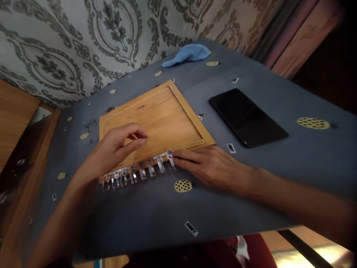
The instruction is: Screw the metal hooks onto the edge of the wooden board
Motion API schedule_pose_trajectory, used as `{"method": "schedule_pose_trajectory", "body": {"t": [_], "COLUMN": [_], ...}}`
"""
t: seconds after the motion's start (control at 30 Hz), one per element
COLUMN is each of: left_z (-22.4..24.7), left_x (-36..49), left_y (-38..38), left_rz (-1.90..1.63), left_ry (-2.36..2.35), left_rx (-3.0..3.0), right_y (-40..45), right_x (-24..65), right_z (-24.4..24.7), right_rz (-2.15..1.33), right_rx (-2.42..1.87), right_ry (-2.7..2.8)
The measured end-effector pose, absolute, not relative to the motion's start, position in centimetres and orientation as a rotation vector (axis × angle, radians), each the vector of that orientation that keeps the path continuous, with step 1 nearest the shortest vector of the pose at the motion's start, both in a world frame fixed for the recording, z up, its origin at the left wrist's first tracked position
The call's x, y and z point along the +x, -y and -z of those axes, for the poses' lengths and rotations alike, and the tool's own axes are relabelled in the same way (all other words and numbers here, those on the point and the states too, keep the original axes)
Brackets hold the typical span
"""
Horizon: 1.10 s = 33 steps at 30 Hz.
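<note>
A wooden panel [150, 119] with a raised frame lies flat on the table. Along its near edge runs a metal hook rail [138, 165] with several curved hooks pointing toward me. My right hand [214, 167] rests beside the panel's near right corner, its stretched fingertips pressed on the rail's right end; its thumb is hidden. Over the left part of the panel is my left hand [117, 147], with thumb and fingers curled together at the tips. Anything between those fingertips is too small to make out.
A black smartphone [248, 117] lies right of the panel. At the back, by the patterned wall [117, 33], is a blue cloth [189, 55]. The table [139, 219] has a grey-blue cover with pineapple prints. A wooden cabinet [16, 126] stands at the left.
</note>
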State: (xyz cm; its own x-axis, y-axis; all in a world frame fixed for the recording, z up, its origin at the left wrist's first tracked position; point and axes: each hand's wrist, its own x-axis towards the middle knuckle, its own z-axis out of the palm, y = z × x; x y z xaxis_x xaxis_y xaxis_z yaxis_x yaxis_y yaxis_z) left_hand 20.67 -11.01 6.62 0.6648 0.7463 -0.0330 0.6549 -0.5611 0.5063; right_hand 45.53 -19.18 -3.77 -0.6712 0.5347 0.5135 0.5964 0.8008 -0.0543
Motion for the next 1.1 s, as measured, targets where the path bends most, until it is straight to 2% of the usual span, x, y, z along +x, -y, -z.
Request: {"method": "schedule_pose_trajectory", "body": {"t": [0.33, 0.73, 0.87, 1.0, 1.1], "left_z": [-4.2, -4.9, -5.9, -7.1, -8.0], "left_x": [14.3, 11.6, 11.8, 14.5, 18.0], "left_y": [11.5, 11.1, 11.3, 12.4, 13.7], "left_rz": [-0.123, 0.050, -0.204, -0.752, -1.177], "left_ry": [-1.455, -1.470, -1.462, -1.408, -1.166], "left_rx": [2.477, 2.427, 2.454, 2.311, 2.257], "right_y": [19.2, 19.2, 19.2, 19.2, 19.2], "right_x": [45.6, 45.6, 45.7, 45.7, 45.6], "right_z": [4.2, 3.8, 3.8, 3.7, 3.6], "right_rz": [0.175, 0.141, 0.141, 0.132, 0.126], "right_rx": [-0.857, -0.881, -0.894, -0.902, -0.899], "right_ry": [2.471, 2.498, 2.540, 2.553, 2.565]}}
